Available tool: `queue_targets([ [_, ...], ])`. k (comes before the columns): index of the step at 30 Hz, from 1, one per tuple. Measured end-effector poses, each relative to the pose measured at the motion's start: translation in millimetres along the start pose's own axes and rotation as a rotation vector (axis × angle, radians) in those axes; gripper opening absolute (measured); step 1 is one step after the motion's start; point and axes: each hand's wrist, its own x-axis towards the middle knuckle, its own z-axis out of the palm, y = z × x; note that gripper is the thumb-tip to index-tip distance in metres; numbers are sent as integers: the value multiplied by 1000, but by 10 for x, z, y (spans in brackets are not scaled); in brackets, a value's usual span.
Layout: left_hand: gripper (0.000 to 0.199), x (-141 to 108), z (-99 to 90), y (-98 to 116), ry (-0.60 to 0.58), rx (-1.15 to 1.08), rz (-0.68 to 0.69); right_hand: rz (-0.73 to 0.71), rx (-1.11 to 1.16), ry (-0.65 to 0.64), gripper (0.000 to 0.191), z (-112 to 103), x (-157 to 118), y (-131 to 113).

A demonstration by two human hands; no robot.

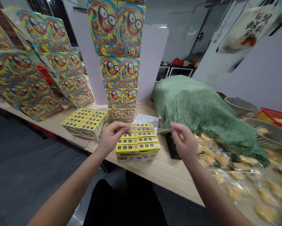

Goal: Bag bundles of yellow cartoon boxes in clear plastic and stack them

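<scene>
A yellow display box (138, 157) stands in front of me, filled with rows of small yellow cartons (147, 140). Over its left back corner is my left hand (112, 135), thumb and fingers pinched together; what they hold, if anything, is too small to make out. To the right of the box, my right hand (184, 141) is closed in a pinch on a thin clear strip (164, 129) that reaches toward the box. Beneath that hand a black object (172, 147) lies on the table, partly hidden. A white sheet (146, 120) lies behind the box.
Another filled yellow box (84, 124) sits to the left. Tall stacks of printed display boxes (122, 72) rise behind and at far left. On the right, a green cloth (190, 103) covers a heap beside many wrapped yellow pieces (237, 175) and baskets (270, 133).
</scene>
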Motion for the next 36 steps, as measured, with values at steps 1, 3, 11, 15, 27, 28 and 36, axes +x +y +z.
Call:
queue_targets([
  [1, 20, 66, 37, 17, 42, -110, -111, -27, -46, 126, 21, 5, -1, -103],
  [3, 26, 168, 105, 43, 81, -282, -280, -241, -63, 174, 25, 66, -30, -369],
  [11, 25, 93, 95, 87, -99, -376, -244, -451, 90, -96, 24, 818, 112, -908],
  [15, 28, 60, -38, 26, -235, -324, -221, -425, 40, -71, 19, 923, 226, -843],
  [27, 23, -27, -98, 117, -178, 448, 334, -464, -99, -116, 17, 853, 205, -985],
  [28, 23, -38, -89, 121, -179, 466, 336, -461, -113, -114, 19, 852, 200, -987],
  [36, 22, -64, -68, 107, -168, 322, 224, -98, 235, -153, 12, 882, 250, -992],
])
